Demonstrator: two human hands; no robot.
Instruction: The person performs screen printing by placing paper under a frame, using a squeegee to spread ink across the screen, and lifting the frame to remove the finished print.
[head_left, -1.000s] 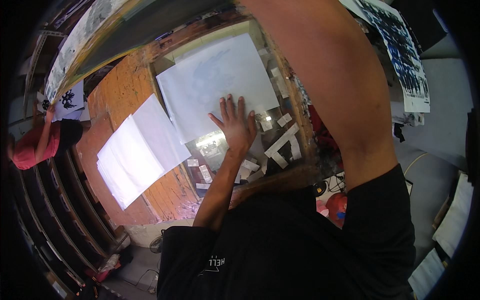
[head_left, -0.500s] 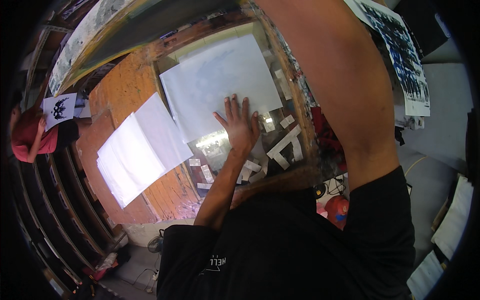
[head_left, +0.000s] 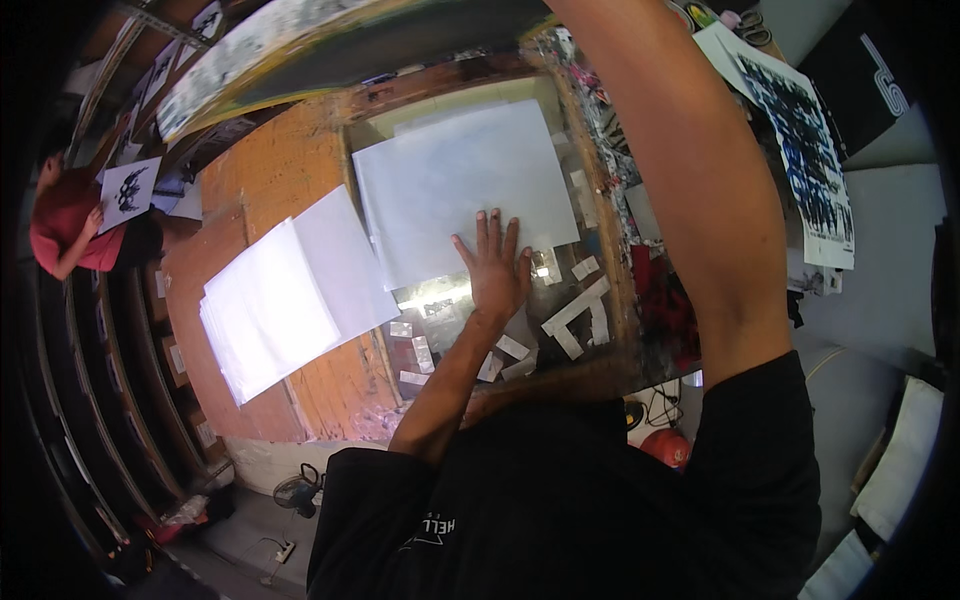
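My left hand (head_left: 495,272) lies flat with fingers spread, its fingertips on the lower edge of a white sheet (head_left: 460,180). Beneath that sheet is a glass panel (head_left: 440,325) set into a wooden table, with pieces of pale tape (head_left: 575,318) stuck on it. My right arm (head_left: 690,190) reaches up past the top edge, so the right hand is out of sight. Over the far side of the table tilts a large framed panel (head_left: 400,45) with a dark underside and yellowish edges. A stack of white paper (head_left: 270,315) rests left of the glass.
At the far left, a person in a red shirt (head_left: 80,225) holds a sheet with a black print (head_left: 130,190). Dark shelving racks (head_left: 110,390) stand below. A printed sheet (head_left: 800,150) and scissors (head_left: 752,28) are at upper right. A small fan (head_left: 298,490) is on the floor.
The whole view has shifted, so the table sits slightly lower and further right. My left hand stays flat on the sheet. The person at the left has tilted the printed sheet.
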